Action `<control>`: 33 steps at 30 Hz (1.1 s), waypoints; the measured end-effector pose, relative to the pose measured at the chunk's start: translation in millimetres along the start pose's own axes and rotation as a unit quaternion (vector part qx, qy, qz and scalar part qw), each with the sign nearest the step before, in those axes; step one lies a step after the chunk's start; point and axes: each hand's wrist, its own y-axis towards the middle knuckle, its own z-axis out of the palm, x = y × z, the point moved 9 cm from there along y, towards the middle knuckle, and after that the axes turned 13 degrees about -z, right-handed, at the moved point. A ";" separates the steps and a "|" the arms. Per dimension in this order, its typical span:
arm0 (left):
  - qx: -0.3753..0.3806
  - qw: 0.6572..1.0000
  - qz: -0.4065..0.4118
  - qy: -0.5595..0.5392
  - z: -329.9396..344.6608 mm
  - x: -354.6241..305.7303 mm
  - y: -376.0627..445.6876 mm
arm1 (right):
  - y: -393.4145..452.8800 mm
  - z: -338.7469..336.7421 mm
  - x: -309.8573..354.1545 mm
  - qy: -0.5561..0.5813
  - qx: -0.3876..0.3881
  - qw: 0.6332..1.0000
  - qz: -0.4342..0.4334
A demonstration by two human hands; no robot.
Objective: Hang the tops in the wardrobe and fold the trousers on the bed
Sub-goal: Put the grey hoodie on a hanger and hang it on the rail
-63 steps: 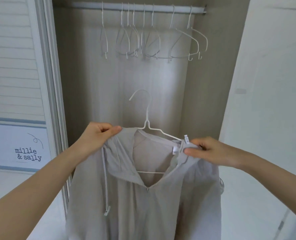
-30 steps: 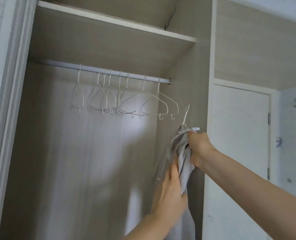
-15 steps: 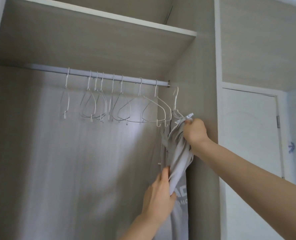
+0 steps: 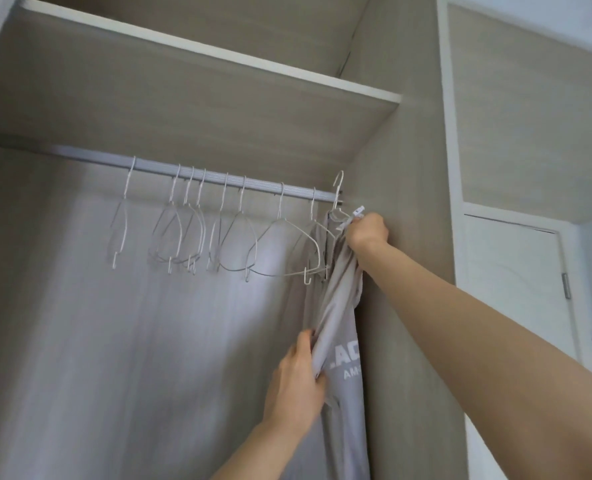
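Grey top going onto the wardrobe (image 4: 405,306) rail (image 4: 218,177), far right end.

The grey top (image 4: 339,296) hangs bunched against the side wall; right hand (image 4: 369,230) grasps its collar and hanger (image 4: 338,188), left hand (image 4: 296,379) pinches the fabric lower down. The hook looks barely over the rail: letting go early could drop it.

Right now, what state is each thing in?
Top: on a hanger, gripped by both hands.
Its hanger: hook raised at the rail's right end.
Rail: holds empty hangers.
Left hand: grips the top low down.
Right hand: grips its collar.
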 end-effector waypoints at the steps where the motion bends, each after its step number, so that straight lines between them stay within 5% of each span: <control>1: 0.013 1.000 -0.007 -0.003 2.7 1.5 6.0 | 5.6 4.1 -0.9 -0.001 0.004 1.000 0.002; 13: 0.132 0.990 -0.009 -0.039 48.5 15.6 20.1 | 16.3 25.3 -30.9 -0.006 -0.006 1.000 -0.027; 22: 0.123 0.990 -0.022 -0.066 60.6 9.0 2.9 | -11.4 8.8 -51.5 0.018 -0.022 0.999 0.021; 27: -0.037 0.994 0.055 -0.091 19.1 -33.9 17.4 | -14.8 -4.7 -51.0 0.036 -0.020 0.998 0.042; 33: 0.028 0.979 0.181 -0.085 25.1 -92.7 36.9 | -20.6 -18.1 -38.9 -0.006 -0.009 1.000 -0.003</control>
